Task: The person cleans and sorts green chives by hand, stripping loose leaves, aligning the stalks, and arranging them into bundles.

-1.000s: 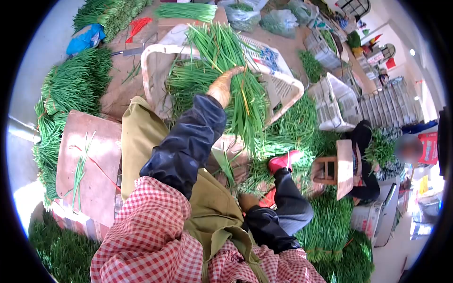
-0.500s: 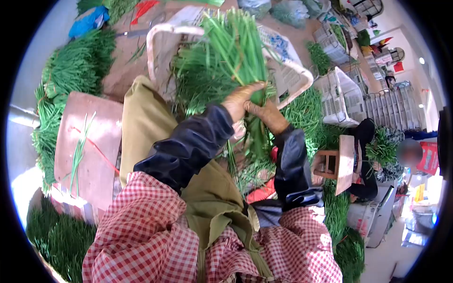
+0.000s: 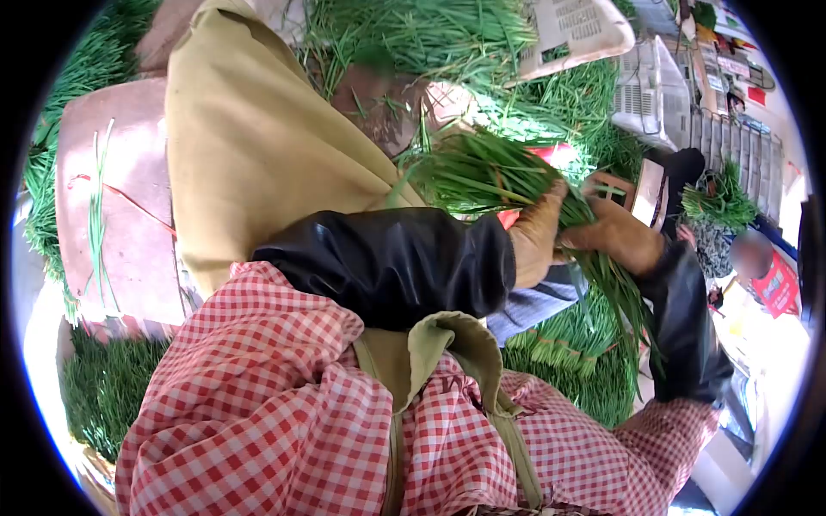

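Observation:
A bunch of green garlic chives point(image 3: 490, 176) lies slantwise in my two hands, right of my knees. My left hand point(image 3: 538, 234) is closed round its middle, its wrist in a black sleeve cover. Close beside it, my right hand point(image 3: 615, 234) grips the same bunch with the thumb toward my left hand. Long leaves hang down below my right hand, past the black sleeve. The other end of the bunch spreads out to the left over loose chives on the floor.
Loose chives point(image 3: 422, 34) fill the white crate point(image 3: 594, 34) in front. On my left a board point(image 3: 129, 172) carries a few stalks and a red tie. Stacked chives point(image 3: 116, 387) lie nearby. At right, a co-worker holds greens point(image 3: 718, 202) beside a wooden stool point(image 3: 611, 189).
My hands have come back from above the crate toward my right side, with the bunch still in them. The bunch has swung from upright to slanting left. The view has tipped down.

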Motion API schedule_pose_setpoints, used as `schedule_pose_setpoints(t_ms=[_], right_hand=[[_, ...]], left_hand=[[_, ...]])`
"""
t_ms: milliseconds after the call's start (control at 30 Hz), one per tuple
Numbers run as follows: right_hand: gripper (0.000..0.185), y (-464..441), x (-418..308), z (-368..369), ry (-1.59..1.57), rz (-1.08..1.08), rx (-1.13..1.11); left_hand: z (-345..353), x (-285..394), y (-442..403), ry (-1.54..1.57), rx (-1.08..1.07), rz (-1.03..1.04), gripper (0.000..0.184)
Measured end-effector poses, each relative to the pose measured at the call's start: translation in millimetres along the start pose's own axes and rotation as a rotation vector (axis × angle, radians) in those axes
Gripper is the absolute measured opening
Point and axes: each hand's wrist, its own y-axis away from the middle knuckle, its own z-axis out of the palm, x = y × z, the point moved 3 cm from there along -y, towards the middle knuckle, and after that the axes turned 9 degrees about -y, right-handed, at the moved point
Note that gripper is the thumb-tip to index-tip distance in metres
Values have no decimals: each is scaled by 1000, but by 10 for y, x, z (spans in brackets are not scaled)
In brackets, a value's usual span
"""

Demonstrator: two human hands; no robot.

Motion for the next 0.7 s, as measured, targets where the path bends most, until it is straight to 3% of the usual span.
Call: schedule_pose_setpoints(t_ms=[33,67,133,167,233,267,300,367,400,433,500,533,567,633,667,700], right_hand=[[38,-150,-24,-9,60,204,-82],[29,-350,-17,-76,549,-256,-260],[35,-820,-12,1,289,2,-240],[33,-1143,66,-28,310,240,-269],[30,-1082,284,110,189,68,-388],[25,-1178,417,264,-132,118,-353],[26,-1214,438,205,134,73,-308],[27,-1250,496,236,662,-204,-367],[31,-1218,560,249,696,-171,-337],[31,-1104,574,304,685,-163,-331],[35,-852,585,368,338,-155,-190],[39,-866,801,367,-31,-142,-201],[39,-759,828,362,-47,-146,-185],[42,-577,843,314,-973,-45,-95],[41,-659,1029,236,-1034,-194,-12],[43,-636,1184,175,-983,-327,-86]], left_hand=[[-153,8,-59,-20,106,-55,42],[-330,0,-230,42,103,-70,48],[-852,-95,-732,188,88,-136,67],[-741,205,-404,171,170,-194,69],[-584,111,-125,186,265,-136,67],[-594,128,-129,133,303,-113,64],[-604,147,-132,79,343,-93,62],[-666,28,-284,57,200,-82,54],[-669,-46,-296,155,168,-249,52],[-684,-64,-297,150,165,-262,52],[-718,-78,-274,55,225,-290,38],[-706,-53,-260,20,265,-306,29],[-648,18,-197,-14,305,-323,21],[-724,95,-308,-14,205,-285,20],[-650,250,-204,-137,252,-278,17],[-745,270,-269,-65,332,-289,18]])
